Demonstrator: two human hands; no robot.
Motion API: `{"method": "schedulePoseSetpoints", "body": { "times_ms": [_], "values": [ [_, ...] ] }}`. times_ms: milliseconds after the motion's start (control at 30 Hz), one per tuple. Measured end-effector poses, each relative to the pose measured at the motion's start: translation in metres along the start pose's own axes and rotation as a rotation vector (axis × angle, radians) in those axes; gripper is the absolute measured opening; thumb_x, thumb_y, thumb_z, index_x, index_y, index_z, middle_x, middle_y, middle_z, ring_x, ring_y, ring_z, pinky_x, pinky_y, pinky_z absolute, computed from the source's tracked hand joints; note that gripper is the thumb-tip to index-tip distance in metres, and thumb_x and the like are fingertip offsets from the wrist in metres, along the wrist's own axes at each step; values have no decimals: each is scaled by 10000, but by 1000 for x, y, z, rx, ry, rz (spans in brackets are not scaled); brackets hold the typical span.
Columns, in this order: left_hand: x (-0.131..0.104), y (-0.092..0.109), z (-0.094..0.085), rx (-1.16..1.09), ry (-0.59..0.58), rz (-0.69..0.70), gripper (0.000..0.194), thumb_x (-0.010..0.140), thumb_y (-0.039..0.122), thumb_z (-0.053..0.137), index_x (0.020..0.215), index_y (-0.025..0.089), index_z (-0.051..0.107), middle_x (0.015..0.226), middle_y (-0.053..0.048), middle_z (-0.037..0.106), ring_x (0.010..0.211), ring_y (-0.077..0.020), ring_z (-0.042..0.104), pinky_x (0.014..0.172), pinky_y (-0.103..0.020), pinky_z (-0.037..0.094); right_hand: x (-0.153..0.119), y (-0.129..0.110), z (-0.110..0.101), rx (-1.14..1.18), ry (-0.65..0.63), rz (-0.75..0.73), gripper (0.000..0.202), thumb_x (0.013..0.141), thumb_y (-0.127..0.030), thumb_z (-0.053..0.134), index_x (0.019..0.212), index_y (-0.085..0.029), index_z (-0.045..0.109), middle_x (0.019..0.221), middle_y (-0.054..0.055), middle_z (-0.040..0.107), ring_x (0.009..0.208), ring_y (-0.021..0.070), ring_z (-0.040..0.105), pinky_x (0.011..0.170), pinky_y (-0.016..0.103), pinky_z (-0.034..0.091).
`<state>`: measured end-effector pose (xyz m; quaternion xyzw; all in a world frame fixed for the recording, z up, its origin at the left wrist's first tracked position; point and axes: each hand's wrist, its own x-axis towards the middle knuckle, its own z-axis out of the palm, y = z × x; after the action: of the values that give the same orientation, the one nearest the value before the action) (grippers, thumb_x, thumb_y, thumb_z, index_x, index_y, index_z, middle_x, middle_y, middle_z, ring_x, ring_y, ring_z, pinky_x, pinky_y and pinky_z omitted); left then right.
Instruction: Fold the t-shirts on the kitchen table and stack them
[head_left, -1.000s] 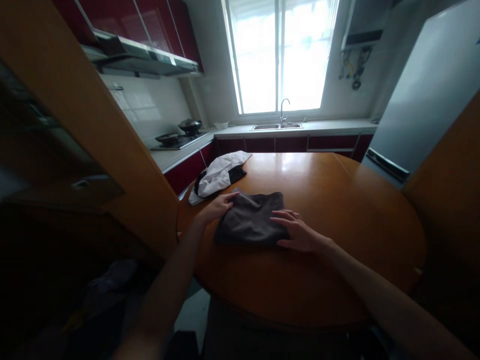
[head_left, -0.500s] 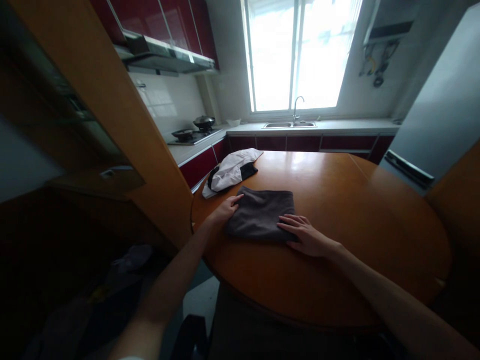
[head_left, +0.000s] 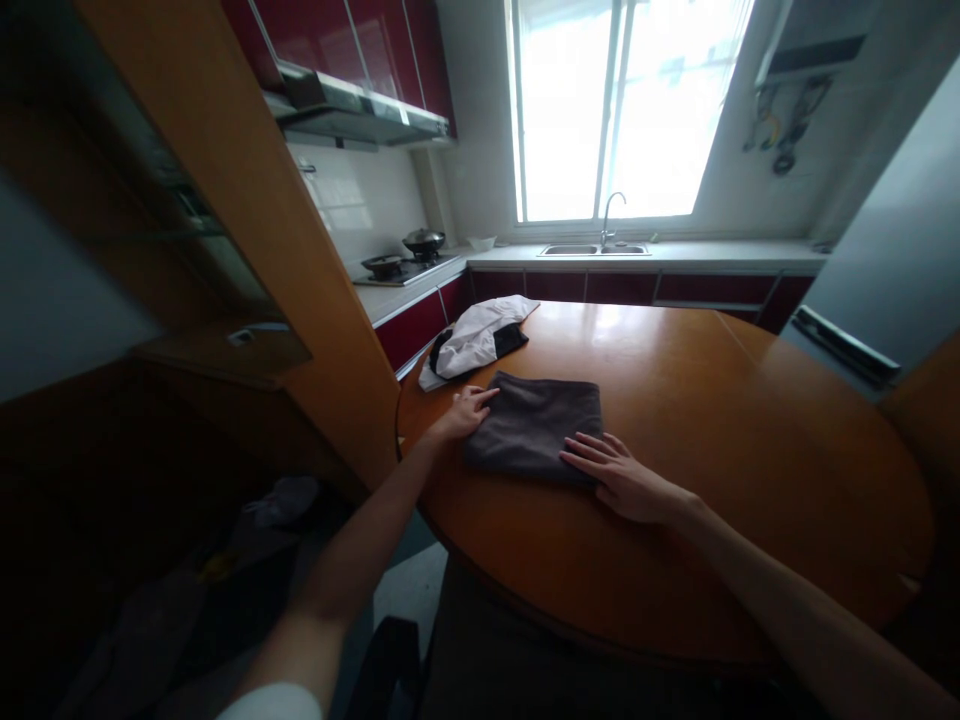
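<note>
A dark grey piece of cloth (head_left: 536,420), folded into a flat rectangle, lies on the wooden table (head_left: 675,420). My left hand (head_left: 466,412) rests at its left edge, fingers stretched out over the border. Flat on its lower right corner is my right hand (head_left: 619,475), with the fingers spread. Neither hand grips the cloth. What kind of garment or fabric it is, I cannot tell. Just beyond my left hand lies a crumpled white and black garment (head_left: 480,338), apart from the grey cloth.
A wooden cabinet frame (head_left: 315,330) rises close on the left of the table. Past the table run a counter with a sink (head_left: 596,250) and a stove with pans (head_left: 424,242). A fridge (head_left: 885,240) stands at the right. Dim fabric items (head_left: 285,500) lie low on the left.
The view has shifted a little, so everything sits further right. Both hands keep nearly the same places on the grey cloth, which looks slightly flatter.
</note>
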<state>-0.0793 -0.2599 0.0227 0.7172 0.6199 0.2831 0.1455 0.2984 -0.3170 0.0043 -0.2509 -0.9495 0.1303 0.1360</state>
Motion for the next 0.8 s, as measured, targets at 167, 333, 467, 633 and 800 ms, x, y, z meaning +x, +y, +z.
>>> {"method": "schedulePoseSetpoints", "body": {
  "times_ms": [167,333,467,633,800],
  "values": [
    [14,22,8,97,25,135,532,939,276,505,1461,182,531,1530,-116,456,1436,-282,378,1226,-423,240,1,-2,3,-21,-22,8,895,785,-62,489,1605,-322,244,1662,42,238,1540,259,180,1232,604,77],
    [26,35,30,297,-185,118,567,1020,449,403,1536,212,409,1649,-109,282,1539,-321,170,1217,-603,114,-2,-5,5,-4,-38,25,884,813,-49,472,1613,-317,207,1669,52,204,1548,253,136,1228,616,21],
    [23,23,40,336,-192,97,589,1034,482,348,1573,245,329,1677,-82,194,1557,-301,88,1210,-614,112,-4,-3,1,112,-30,28,738,918,-213,546,1593,-339,275,1648,64,274,1538,285,181,1212,652,17],
    [23,16,43,338,-177,116,593,1030,494,348,1568,247,342,1673,-80,216,1557,-293,91,1211,-603,132,40,22,-11,99,313,315,522,1029,-385,398,1536,-264,414,1618,108,349,1524,271,243,1214,598,175],
    [25,13,44,330,-172,116,594,1029,515,332,1566,260,344,1675,-73,212,1558,-283,86,1214,-571,152,111,50,-11,-74,309,475,608,1023,-387,376,1585,-168,298,1674,135,167,1554,274,105,1225,582,113]
  ]
}}
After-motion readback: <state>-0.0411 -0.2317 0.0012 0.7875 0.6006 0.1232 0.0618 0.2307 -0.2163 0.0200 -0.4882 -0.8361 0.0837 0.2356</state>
